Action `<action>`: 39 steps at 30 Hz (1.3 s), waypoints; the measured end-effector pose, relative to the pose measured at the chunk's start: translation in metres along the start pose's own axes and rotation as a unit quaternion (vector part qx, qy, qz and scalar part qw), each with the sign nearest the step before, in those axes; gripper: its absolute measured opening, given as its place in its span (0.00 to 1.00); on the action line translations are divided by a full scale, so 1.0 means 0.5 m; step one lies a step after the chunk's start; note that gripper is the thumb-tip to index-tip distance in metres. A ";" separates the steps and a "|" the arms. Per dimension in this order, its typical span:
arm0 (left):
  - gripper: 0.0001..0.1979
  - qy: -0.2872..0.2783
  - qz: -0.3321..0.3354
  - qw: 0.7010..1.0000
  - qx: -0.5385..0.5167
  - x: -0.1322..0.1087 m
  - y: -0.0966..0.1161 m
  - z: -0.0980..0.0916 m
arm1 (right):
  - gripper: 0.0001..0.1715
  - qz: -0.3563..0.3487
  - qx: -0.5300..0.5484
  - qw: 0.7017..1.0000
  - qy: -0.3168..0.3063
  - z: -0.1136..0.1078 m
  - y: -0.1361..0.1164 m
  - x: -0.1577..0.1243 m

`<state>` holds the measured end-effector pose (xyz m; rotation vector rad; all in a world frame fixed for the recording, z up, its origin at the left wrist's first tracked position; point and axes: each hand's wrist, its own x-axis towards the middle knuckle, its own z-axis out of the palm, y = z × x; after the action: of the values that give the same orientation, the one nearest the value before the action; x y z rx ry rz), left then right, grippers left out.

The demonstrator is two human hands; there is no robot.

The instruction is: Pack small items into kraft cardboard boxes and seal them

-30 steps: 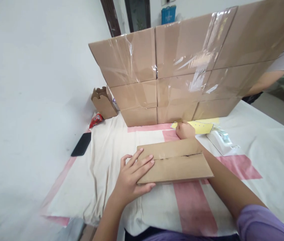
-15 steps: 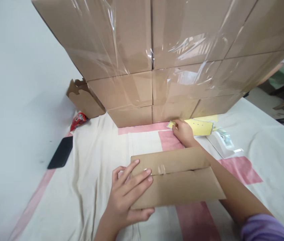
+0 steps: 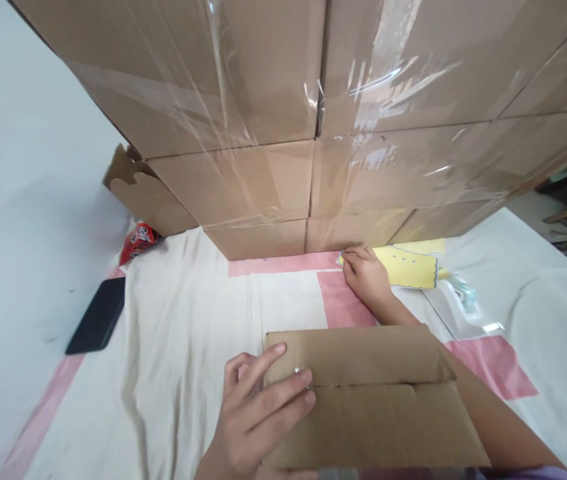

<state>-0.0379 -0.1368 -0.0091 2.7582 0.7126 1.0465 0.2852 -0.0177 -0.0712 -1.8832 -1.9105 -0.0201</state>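
My left hand [image 3: 263, 407] grips the left end of a small brown cardboard box [image 3: 383, 423], fingers across its top flaps and thumb mostly hidden below. A seam runs between the flaps. Beyond the box, my right hand [image 3: 367, 279] reaches out to a yellow paper cutout [image 3: 408, 268] with a dark scalloped edge. Its fingertips are pinched together at the cutout's left end. The right forearm passes behind and beside the small box. A white tape dispenser [image 3: 463, 310] stands just right of the cutout.
A tall stack of cardboard boxes [image 3: 258, 187], wrapped in clear plastic, rises directly behind. On the left are an open carton [image 3: 151, 200], a red packet [image 3: 138, 241] and a black phone [image 3: 97, 317]. A white and pink cloth [image 3: 203, 320] covers the surface; a white wall [image 3: 23, 133] borders it.
The small box has come lower and closer, with my left hand still on it. My right hand keeps to the cutout's left end. The whole view has shifted slightly.
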 end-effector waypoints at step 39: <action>0.27 -0.036 0.009 0.996 0.075 -0.030 -0.003 -0.025 | 0.21 -0.175 0.067 0.980 -0.059 -0.136 0.123 -0.130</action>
<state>-0.0563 -0.1430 -0.0091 2.9173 0.7895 0.9265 0.3620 -0.0967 -0.0501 -1.4719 -2.2424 0.1104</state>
